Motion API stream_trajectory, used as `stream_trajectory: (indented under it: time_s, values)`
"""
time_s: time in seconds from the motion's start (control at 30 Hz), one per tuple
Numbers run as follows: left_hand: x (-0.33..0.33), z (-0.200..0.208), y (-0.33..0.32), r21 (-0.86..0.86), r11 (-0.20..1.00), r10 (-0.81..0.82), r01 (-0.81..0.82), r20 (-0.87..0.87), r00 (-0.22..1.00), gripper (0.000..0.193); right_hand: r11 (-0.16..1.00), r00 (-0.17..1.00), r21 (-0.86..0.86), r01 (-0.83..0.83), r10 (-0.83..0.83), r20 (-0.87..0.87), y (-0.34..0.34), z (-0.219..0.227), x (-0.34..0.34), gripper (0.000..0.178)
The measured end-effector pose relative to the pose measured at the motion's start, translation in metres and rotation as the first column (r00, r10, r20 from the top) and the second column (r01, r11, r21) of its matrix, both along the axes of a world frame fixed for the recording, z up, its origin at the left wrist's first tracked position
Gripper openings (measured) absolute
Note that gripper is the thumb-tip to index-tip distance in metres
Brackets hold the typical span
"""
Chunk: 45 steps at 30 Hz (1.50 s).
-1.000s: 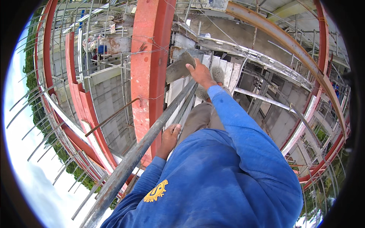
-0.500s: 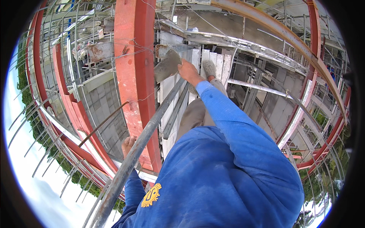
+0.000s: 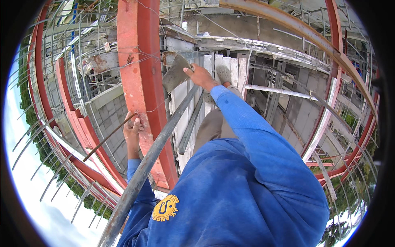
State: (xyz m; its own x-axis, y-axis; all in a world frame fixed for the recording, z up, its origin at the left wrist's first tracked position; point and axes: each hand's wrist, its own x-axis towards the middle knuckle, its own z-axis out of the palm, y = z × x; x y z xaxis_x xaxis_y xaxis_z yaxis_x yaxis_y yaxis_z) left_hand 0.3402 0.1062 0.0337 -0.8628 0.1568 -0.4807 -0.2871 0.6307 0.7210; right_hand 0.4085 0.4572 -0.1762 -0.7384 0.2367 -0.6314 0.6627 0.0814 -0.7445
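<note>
Head view: the trowel [image 3: 175,73] is gripped in the right hand [image 3: 201,76] beside the red steel column [image 3: 140,82], now lowered; the left hand [image 3: 132,129] has shifted off the pipe [image 3: 152,152] and is closed around the column's edge.

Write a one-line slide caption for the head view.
Right hand holds a trowel by a red steel column; left hand touches that column beside a grey scaffold pipe.

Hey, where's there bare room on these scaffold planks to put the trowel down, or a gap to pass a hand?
The pale planks look bare beyond the right hand holding the trowel. Nearer, the shoes fill them. A narrow gap runs between the red steel column and grey pipe. Left of the column, wire and rebar crowd the left hand.
</note>
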Motion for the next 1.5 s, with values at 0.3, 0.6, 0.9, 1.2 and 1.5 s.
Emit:
stream_trajectory:
  time_s: [0.3,0.6,0.9,1.2,1.5]
  values:
    - [0.000,-0.014,0.002,-0.074,0.997,0.026,-0.034,-0.105,0.994,0.038,0.977,0.976,0.028,0.212,-0.213,0.052,0.004,0.001,0.026,0.080]
    - [0.014,-0.014,-0.004,-0.178,0.984,-0.039,-0.005,-0.243,0.969,0.031,0.930,0.992,0.367,0.009,-0.054,0.112,-0.008,-0.034,0.120,0.060]
    - [0.035,0.023,0.010,-0.149,0.988,-0.077,0.045,-0.219,0.973,0.033,0.902,0.736,0.404,-0.151,0.375,-0.564,-0.107,0.145,0.034,0.029]
    - [-0.012,0.019,-0.056,-0.157,0.976,-0.188,0.150,-0.265,0.946,0.028,0.821,0.710,0.455,-0.344,0.545,-0.446,-0.170,0.152,-0.008,0.029]
    - [-0.090,0.026,-0.026,-0.328,0.503,-0.861,0.800,-0.110,0.497,0.030,0.838,0.710,0.396,-0.376,0.535,-0.457,-0.165,0.153,-0.019,0.029]
